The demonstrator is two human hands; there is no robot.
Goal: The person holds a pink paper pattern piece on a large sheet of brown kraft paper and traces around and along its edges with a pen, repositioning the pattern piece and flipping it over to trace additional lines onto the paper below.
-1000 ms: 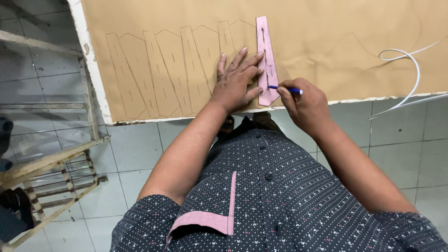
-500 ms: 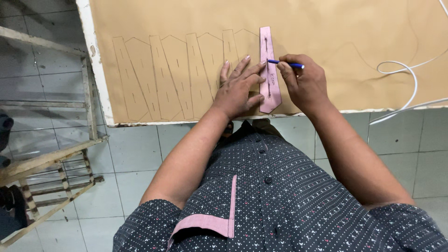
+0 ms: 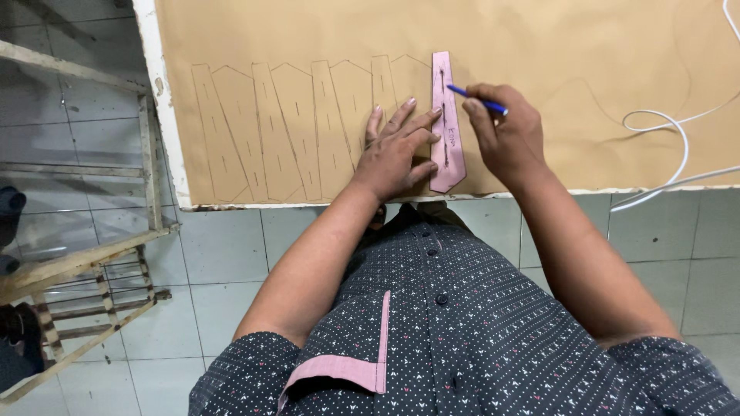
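From the head camera, looking straight down: the left hand [image 3: 393, 154] lies flat on the brown paper [image 3: 555, 46], fingers spread wide, its fingertips pressing the long pink template [image 3: 445, 123] against the sheet. No closed grip there, just an open palm weighing the strip down. The template stands lengthwise away from the body, pointed end nearest the person, just above the surface's near edge. The right hand [image 3: 505, 139] sits just to the template's right, its grip pinched around a blue pen [image 3: 474, 98], and the pen's tip touches the template's right edge in its upper half. To the left of the template runs a row of outlined shapes [image 3: 301, 131] of the same form, drawn side by side on the paper. A white cable [image 3: 671, 127] loops over the paper at far right. Below the surface's white edge [image 3: 158, 100] there's a tiled floor [image 3: 223, 246], a wooden frame [image 3: 85, 262] at left, and the person's dotted dark shirt [image 3: 478, 339] fills the bottom.
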